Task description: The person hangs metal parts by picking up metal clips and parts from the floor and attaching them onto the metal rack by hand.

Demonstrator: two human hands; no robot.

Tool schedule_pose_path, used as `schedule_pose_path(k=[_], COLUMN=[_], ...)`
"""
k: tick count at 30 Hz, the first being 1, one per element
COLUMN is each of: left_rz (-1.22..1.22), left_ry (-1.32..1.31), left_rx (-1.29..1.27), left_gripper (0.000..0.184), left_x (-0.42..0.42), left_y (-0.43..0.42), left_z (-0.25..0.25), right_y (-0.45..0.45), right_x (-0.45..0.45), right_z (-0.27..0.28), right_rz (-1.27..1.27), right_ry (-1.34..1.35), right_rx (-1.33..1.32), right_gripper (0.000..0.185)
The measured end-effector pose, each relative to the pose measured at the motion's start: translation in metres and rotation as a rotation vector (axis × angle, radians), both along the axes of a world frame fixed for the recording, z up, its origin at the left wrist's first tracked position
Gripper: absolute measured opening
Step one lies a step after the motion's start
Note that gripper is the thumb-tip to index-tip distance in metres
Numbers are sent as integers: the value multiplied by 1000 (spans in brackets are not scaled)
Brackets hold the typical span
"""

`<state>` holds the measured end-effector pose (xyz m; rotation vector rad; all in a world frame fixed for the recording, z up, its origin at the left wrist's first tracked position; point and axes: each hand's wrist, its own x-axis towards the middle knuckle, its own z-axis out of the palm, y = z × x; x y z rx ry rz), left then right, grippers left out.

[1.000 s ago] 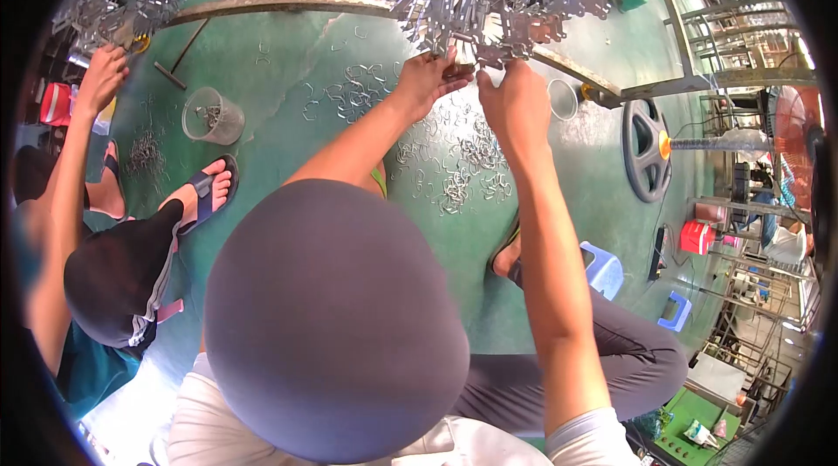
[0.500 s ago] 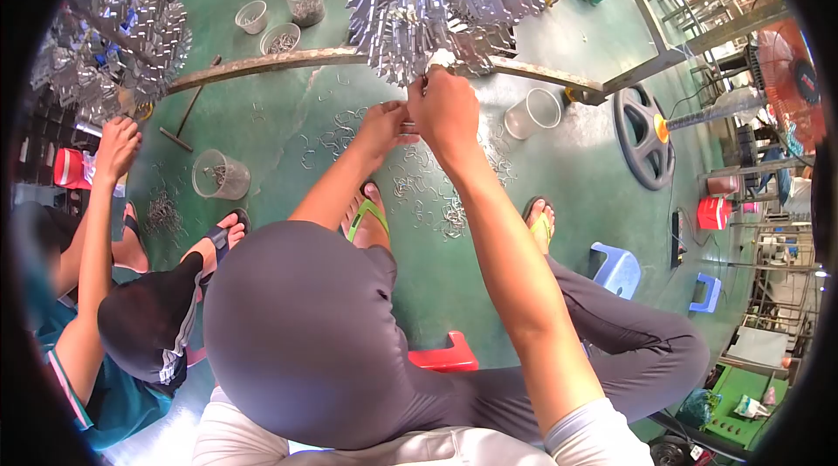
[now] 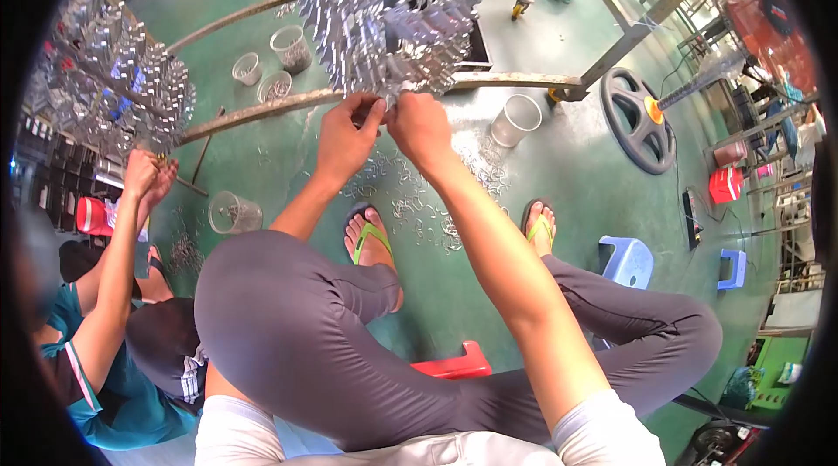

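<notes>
A dense hanging cluster of shiny, bent metal pieces (image 3: 393, 30) fills the top middle of the head view. At its lower tip, my left hand (image 3: 343, 141) pinches with thumb and forefinger. Close beside it, my right hand (image 3: 421, 130) is closed, its fingertips up against the lowest pieces. Whatever small part lies between the fingers is mostly hidden. Below both hands, many small curved metal hooks (image 3: 428, 200) lie scattered on the green floor (image 3: 559, 178).
A metal frame bar (image 3: 262, 113) crosses behind my hands. Clear plastic cups (image 3: 517, 121) stand around. At left, a co-worker's hands (image 3: 147, 176) work at another metal cluster (image 3: 131, 82). A pedestal fan base (image 3: 640, 121) and blue stool (image 3: 627, 263) are at right.
My left hand has risen to the cluster's lower tip, its fingers now drawn together beside my right hand. The view has shifted slightly. The co-worker's second hand has come into sight.
</notes>
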<state>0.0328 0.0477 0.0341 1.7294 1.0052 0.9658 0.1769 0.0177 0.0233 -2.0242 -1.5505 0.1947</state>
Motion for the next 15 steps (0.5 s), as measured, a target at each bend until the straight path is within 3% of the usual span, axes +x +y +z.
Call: schedule_pose_path(k=[6, 7, 13, 15], left_rz=[149, 153, 98, 120], left_ry=[309, 351, 98, 169], left_rx=[274, 335, 721, 716], left_gripper=[31, 22, 27, 35], left_x=[-2, -4, 8, 18], left_y=[3, 2, 2, 9], left_z=[11, 15, 71, 87], right_y=[26, 27, 43, 49], right_x=[-6, -7, -10, -12], right_z=[-8, -7, -16, -20], right_rz=[74, 80, 102, 109], right_ry=[-63, -66, -29, -17], right_rx=[85, 97, 106, 142], right_gripper=[20, 19, 17, 17])
